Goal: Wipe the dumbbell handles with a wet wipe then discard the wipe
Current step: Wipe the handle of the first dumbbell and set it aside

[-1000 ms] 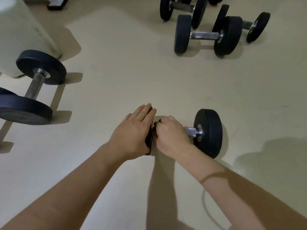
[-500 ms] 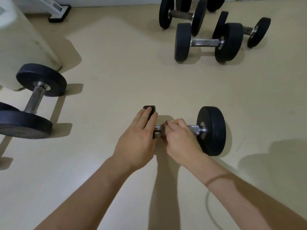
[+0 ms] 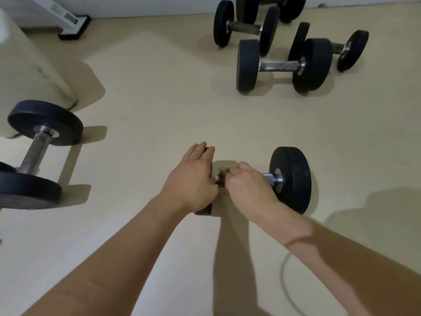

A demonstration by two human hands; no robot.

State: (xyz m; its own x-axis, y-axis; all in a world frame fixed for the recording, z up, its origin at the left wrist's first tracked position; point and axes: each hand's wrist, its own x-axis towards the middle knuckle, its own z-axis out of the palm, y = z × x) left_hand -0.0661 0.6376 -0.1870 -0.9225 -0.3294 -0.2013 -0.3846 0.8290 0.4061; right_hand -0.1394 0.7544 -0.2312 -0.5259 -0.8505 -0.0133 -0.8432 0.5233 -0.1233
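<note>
A small black dumbbell [image 3: 290,179] with a steel handle lies crosswise on the beige floor in front of me. My left hand [image 3: 191,181] lies flat over its left weight plate and holds it in place. My right hand [image 3: 247,183] is closed around the handle near the left plate. A wipe cannot be made out; the fingers hide whatever is inside the fist. A short piece of bare handle shows between my right hand and the right plate.
A bigger dumbbell [image 3: 34,153] lies at the left beside a cream padded block [image 3: 27,71]. Several more dumbbells [image 3: 282,65] cluster at the far right. A machine foot [image 3: 73,26] stands by the back wall. A thin cable [image 3: 287,281] curves under my right forearm.
My right hand slid to the right along the handle, away from the left plate, so more handle shows beside my left hand. My left hand stayed on the left plate.
</note>
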